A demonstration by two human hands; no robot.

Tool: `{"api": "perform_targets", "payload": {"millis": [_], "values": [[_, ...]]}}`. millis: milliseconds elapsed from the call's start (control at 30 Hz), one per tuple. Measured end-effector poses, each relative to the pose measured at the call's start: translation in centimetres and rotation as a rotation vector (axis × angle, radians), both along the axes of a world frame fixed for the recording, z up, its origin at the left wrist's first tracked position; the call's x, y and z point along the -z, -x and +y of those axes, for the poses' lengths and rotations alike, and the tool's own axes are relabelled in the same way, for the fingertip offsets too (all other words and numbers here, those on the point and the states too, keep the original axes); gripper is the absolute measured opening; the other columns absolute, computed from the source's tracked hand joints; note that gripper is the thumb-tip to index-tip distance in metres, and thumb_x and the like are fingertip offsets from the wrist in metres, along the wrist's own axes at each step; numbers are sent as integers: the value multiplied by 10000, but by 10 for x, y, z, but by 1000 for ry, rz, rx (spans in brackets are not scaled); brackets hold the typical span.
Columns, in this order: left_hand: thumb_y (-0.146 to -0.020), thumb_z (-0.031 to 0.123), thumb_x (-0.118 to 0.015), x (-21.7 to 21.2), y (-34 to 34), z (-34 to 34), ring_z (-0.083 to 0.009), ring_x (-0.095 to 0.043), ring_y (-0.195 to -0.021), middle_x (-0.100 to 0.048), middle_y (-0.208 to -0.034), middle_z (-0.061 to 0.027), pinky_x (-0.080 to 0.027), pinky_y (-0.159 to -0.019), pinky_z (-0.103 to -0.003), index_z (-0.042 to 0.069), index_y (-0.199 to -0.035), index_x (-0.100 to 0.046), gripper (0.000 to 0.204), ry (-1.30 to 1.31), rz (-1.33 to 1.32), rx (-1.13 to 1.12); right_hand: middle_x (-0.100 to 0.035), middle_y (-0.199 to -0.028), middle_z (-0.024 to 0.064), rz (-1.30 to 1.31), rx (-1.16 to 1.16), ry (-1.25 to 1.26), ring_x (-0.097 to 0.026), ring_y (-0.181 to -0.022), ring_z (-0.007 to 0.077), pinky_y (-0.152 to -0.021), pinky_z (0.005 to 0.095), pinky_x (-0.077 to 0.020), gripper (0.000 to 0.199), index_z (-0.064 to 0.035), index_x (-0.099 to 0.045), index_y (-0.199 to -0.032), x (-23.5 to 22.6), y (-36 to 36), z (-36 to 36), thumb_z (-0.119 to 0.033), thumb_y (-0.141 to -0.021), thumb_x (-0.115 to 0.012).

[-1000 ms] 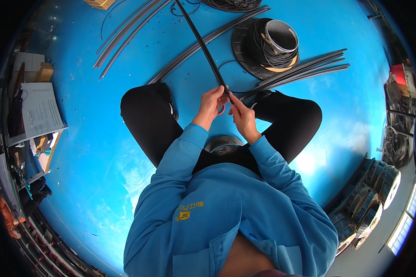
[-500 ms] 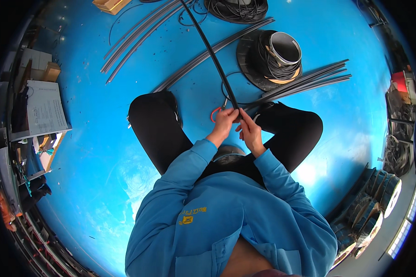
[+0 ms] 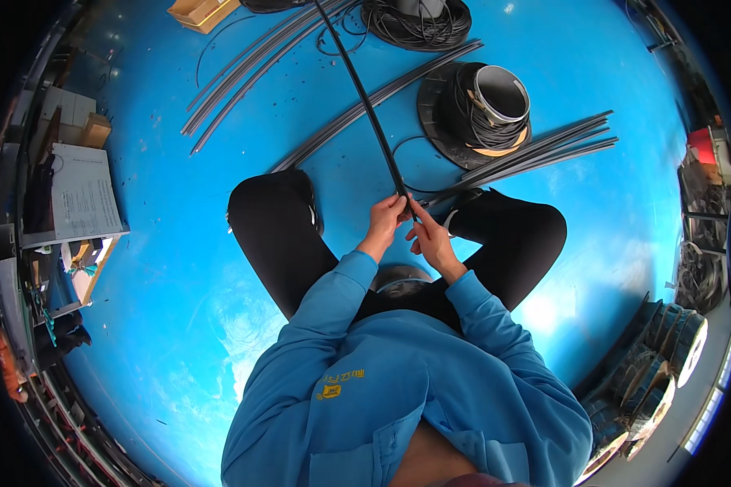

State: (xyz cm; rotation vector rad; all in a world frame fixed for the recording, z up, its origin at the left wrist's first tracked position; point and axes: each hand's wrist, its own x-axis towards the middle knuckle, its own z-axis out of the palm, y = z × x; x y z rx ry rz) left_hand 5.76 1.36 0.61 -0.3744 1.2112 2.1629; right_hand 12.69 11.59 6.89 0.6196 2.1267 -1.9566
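Note:
A long, thin black strip (image 3: 366,107) runs from the top of the view down to my hands. My left hand (image 3: 386,219) is closed round it near its lower end. Just beside, my right hand (image 3: 432,242) pinches at the strip's end, with the index finger extended along it and the other fingers curled. Whatever small detail lies between the fingertips is hidden. A thin black cord (image 3: 413,138) loops from the nearby spool (image 3: 489,104) towards the hands; where it ends I cannot make out.
Bundles of grey strips lie at the far left (image 3: 248,75), middle (image 3: 365,101) and right (image 3: 544,148). Beyond is a coil of black cord (image 3: 418,28) and a wooden box (image 3: 203,11). A shelf (image 3: 77,235) stands left; stacked reels (image 3: 650,365) stand right.
Both hands and the strip's lower end have shifted slightly left. The red-handled tool by my left hand has gone from sight. The whole view has tilted a little.

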Motion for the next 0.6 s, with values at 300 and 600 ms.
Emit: {"api": "perform_targets", "payload": {"millis": [300, 600], "values": [[-878, 125, -538, -7, -2, -1, -93, -515, -610, -582, -743, -43, -438, -576, -199, 1, -925, -619, 155, -175, -92, 48, -561, -675, 64, 205, -61, -347, -470, -503, 106, -454, 209, -396, 435, -99, -379, -1333, 9, 11, 0, -46, -901, -401], [-866, 140, -555, -9, 6, 0, -103, -535, -614, -589, -735, -47, -433, -548, -202, 7, -927, -610, 156, -134, -124, -36, -561, -681, 57, 76, -97, -204, -477, -513, 96, -447, 214, -403, 499, -128, -413, -1319, 4, -5, 10, 18, -843, -451]]}}
